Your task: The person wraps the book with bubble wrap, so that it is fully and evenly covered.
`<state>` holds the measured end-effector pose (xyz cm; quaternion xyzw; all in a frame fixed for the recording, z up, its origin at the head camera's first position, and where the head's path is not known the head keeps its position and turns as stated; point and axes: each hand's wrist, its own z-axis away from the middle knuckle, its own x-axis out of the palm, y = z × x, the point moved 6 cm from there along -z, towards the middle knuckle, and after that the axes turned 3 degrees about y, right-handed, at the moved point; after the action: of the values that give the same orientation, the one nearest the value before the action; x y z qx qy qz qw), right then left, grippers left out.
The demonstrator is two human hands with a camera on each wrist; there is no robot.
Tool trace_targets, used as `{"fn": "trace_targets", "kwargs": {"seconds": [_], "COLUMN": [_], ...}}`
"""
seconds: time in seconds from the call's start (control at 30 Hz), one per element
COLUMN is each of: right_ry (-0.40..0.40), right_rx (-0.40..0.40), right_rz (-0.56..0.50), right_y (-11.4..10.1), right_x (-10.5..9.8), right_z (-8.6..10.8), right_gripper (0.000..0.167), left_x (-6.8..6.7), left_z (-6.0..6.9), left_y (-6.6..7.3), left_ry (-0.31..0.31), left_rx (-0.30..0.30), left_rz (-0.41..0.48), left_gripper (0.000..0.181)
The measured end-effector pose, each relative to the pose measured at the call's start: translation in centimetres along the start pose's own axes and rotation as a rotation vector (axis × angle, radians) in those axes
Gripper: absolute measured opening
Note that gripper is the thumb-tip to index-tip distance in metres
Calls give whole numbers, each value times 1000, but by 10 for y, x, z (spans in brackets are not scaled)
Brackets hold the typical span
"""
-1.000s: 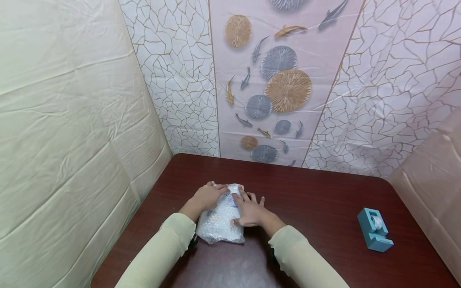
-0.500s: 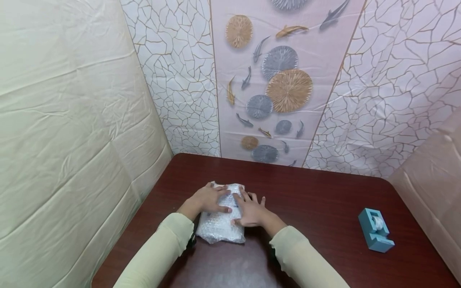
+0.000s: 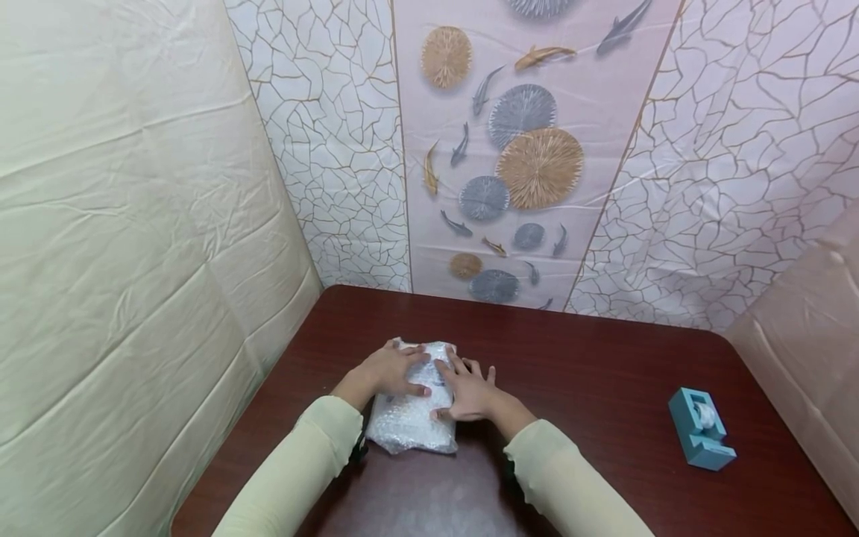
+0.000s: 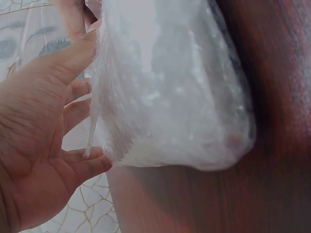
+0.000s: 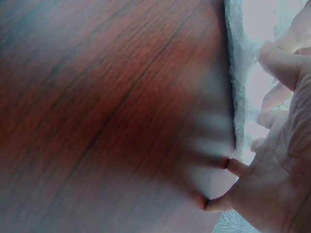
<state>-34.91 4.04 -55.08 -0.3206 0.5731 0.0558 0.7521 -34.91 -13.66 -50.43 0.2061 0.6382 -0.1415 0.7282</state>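
Observation:
A flat package in clear bubble wrap point(image 3: 411, 429) lies on the table, longer from front to back than it is wide. Over its left side and far left corner rests my left hand point(image 3: 388, 371), thumb stretched across the top. My right hand point(image 3: 471, 394) presses its right side with spread fingers, and the outer ones reach past the edge. In the left wrist view the wrap point(image 4: 165, 97) stands loose along one side beside my fingers point(image 4: 80, 109). Two of my right fingertips point(image 5: 237, 167) touch the wood in the right wrist view. What the wrap contains is unclear.
A blue tape dispenser point(image 3: 701, 432) with a clear roll stands at the right of the dark red wooden table point(image 3: 577, 388). Cloth-covered walls enclose the table at the left, back and right.
My left thumb has come out across the top of the package since one second ago. The right hand stays almost still, and the package has not visibly shifted.

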Motion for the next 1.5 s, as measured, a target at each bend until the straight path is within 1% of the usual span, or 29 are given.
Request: {"fn": "trace_targets", "kwargs": {"seconds": [0.1, 0.2, 0.3, 0.4, 0.47, 0.63, 0.87, 0.93, 1.1, 1.3, 1.5], "right_ry": [6, -2, -24, -45, -48, -57, -59, -56, -47, -45, -48], "right_rx": [-7, -11, -2, 10, 13, 34, 31, 30, 32, 29, 31], "right_rz": [1, 15, 11, 11, 35, 80, 64, 60, 49, 56, 48], "right_y": [7, 9, 4, -7, -13, -17, -18, -18, -17, -18, -18], "right_x": [6, 8, 3, -6, -11, -14, -13, -13, -14, -14, -14], "right_z": [-5, -7, -3, 4, 8, 12, 13, 12, 12, 12, 13], "right_gripper": [130, 130, 128, 124, 121, 118, 119, 120, 121, 119, 119], "left_x": [0, -1, -2, -3, -3, -2, -1, 0, -1, -3, -1], "left_z": [0, 0, 0, 0, -1, 0, 1, 0, 1, 1, 1], "left_y": [0, 0, 0, 0, 0, 1, 0, -1, -1, -2, -2], "left_ry": [3, 5, 5, 12, 20, 29, 55, 60, 50, 72, 57], "left_rx": [-2, 0, 6, 16, 21, 35, 54, 53, 52, 44, 50], "left_rz": [16, 22, 27, 33, 29, 31, 42, 51, 42, 57, 59], "left_gripper": [83, 83, 83, 83, 83, 82, 80, 78, 75, 68, 66]}}
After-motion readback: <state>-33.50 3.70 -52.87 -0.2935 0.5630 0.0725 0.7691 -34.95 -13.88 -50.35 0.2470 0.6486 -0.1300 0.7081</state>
